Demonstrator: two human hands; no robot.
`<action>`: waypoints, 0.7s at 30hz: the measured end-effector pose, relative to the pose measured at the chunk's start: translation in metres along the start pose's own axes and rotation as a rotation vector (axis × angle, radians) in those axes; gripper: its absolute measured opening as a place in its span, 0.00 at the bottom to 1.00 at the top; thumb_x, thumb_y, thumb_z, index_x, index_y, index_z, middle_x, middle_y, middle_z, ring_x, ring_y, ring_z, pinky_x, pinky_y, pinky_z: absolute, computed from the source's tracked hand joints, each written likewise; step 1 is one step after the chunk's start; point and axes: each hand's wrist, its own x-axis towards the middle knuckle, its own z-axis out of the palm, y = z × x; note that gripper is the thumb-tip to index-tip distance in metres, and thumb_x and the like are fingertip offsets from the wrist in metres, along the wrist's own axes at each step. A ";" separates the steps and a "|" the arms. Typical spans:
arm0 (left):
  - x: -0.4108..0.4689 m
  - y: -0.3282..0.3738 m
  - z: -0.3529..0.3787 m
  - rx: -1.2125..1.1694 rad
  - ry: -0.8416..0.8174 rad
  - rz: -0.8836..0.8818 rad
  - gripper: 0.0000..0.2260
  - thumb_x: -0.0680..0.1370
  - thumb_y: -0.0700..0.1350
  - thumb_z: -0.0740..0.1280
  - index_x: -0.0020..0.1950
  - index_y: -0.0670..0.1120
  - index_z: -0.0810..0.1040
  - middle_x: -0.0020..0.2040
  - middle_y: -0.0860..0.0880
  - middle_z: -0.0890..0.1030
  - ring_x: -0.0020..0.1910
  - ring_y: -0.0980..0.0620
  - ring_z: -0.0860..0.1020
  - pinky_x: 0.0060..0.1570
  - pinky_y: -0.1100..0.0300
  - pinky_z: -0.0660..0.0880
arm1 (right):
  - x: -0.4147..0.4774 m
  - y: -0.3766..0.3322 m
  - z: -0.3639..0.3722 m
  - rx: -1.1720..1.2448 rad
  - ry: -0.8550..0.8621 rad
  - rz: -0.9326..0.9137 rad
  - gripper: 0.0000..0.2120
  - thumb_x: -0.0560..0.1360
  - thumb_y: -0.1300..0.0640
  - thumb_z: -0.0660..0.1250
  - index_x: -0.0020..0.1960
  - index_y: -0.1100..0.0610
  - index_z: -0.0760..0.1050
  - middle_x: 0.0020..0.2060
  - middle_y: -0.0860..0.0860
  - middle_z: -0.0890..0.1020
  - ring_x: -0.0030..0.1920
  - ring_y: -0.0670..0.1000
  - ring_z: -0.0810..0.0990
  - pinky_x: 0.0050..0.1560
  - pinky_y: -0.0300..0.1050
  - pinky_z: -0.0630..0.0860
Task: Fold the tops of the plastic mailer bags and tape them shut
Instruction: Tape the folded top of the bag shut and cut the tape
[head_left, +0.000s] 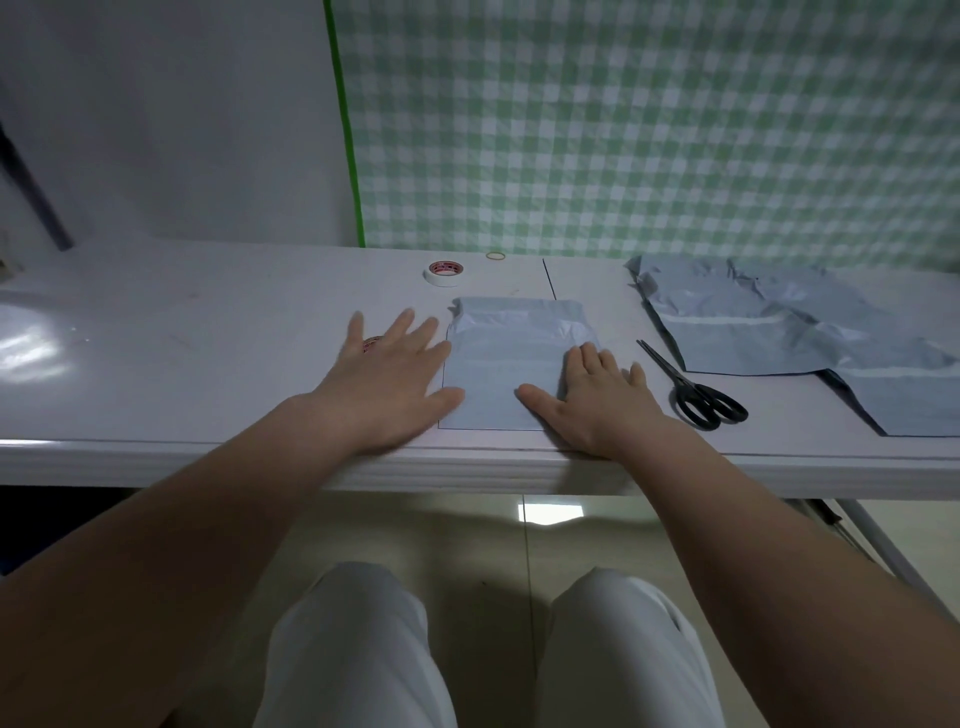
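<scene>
Hands lie flat on both sides of one grey mailer bag (501, 366), which sits at the near edge of the white table (208, 332) right in front of us. Our left hand (384, 379) is at the bag's nine o'clock, fingers straight and fanned apart and gripping nothing, the thumb reaching onto the bag's near left corner. Our right hand (597, 402) presses the bag's near right corner, at its four o'clock, fingers stretched out side by side and thumb pointing across the plastic; it holds nothing either. The bag's far end is rumpled and puffed up.

A tape roll (444, 273) rests at the bag's eleven o'clock, apart from it, and a second roll (372, 344) peeks out between our left fingers. A rubber band (496, 255) lies at twelve o'clock. Black scissors (696, 389), blades together, lie at three o'clock, just beside our right hand. Beyond them, a pile of mailer bags (779, 322) overlaps loosely. Green checked cloth (623, 130) hangs behind the table.
</scene>
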 end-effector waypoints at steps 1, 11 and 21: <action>0.000 -0.005 -0.001 -0.011 0.046 -0.043 0.25 0.81 0.56 0.52 0.77 0.50 0.56 0.79 0.50 0.49 0.77 0.51 0.44 0.72 0.38 0.38 | 0.000 0.000 -0.001 -0.005 -0.005 -0.002 0.42 0.75 0.31 0.46 0.76 0.60 0.49 0.76 0.54 0.53 0.75 0.55 0.52 0.73 0.59 0.46; 0.004 -0.023 0.006 -0.209 0.290 -0.283 0.08 0.79 0.44 0.61 0.52 0.45 0.79 0.51 0.44 0.77 0.55 0.42 0.72 0.49 0.53 0.69 | -0.006 -0.012 -0.021 0.333 0.253 -0.021 0.25 0.79 0.43 0.55 0.69 0.56 0.68 0.67 0.56 0.72 0.66 0.56 0.69 0.66 0.52 0.62; -0.020 0.037 -0.030 -1.976 -0.010 -0.187 0.06 0.79 0.37 0.62 0.47 0.39 0.78 0.35 0.45 0.80 0.29 0.56 0.75 0.30 0.68 0.75 | -0.041 -0.029 -0.031 1.161 0.187 -0.296 0.33 0.65 0.57 0.78 0.68 0.50 0.71 0.58 0.40 0.77 0.49 0.42 0.81 0.53 0.37 0.77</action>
